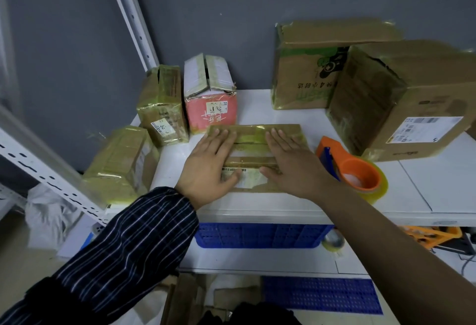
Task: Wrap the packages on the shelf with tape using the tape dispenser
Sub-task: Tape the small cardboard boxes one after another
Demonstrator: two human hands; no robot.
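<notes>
A flat cardboard package [253, 144] with shiny tape strips and a white barcode label lies in the middle of the white shelf [422, 196]. My left hand [210, 165] presses flat on its left half, fingers straight. My right hand [291, 162] lies flat on its right half, fingers straight too. The orange tape dispenser [351, 170] with a yellowish tape roll rests on the shelf just right of my right hand, held by neither hand.
Taped boxes stand at the left [121, 165] and behind [163, 104], a pink and white box [210, 93] beside them. Two large cartons [309, 67] [407, 103] fill the back right. A blue crate [257, 236] and a loose tape roll [333, 243] sit on the lower shelf.
</notes>
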